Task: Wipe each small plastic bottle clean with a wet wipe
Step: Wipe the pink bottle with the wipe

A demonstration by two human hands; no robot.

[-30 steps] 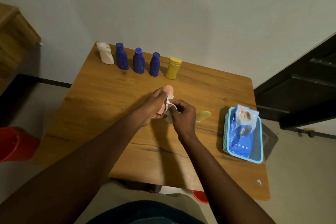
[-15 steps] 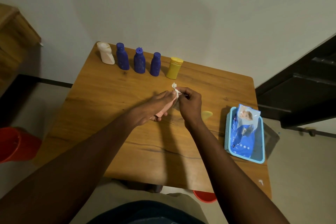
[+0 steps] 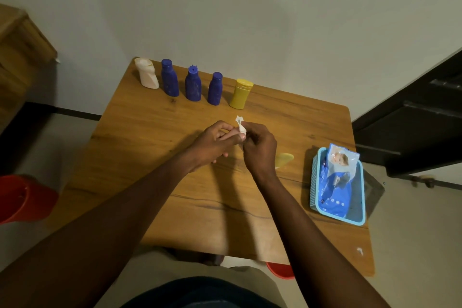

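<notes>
Over the middle of the wooden table (image 3: 150, 147), my left hand (image 3: 212, 142) grips a small pink bottle (image 3: 228, 135), almost wholly hidden by its fingers. My right hand (image 3: 260, 150) pinches a white wet wipe (image 3: 240, 125) against the bottle's far end. A white bottle (image 3: 147, 76), three blue bottles (image 3: 170, 77) (image 3: 193, 84) (image 3: 215, 89) and a yellow bottle (image 3: 241, 94) stand in a row along the far edge. Just right of my right hand, a pale yellow bottle (image 3: 285, 159) lies on its side.
A light blue basket (image 3: 315, 182) with a blue wet-wipe pack (image 3: 337, 182) sits at the table's right edge. A red bucket (image 3: 22, 197) stands on the floor at left, and a wooden cabinet (image 3: 20, 52) is at far left. Dark furniture (image 3: 412, 127) is at right.
The bottle has been tipped lower and deeper into my left hand. My right hand has carried the wipe up from the bottle's side to its far end.
</notes>
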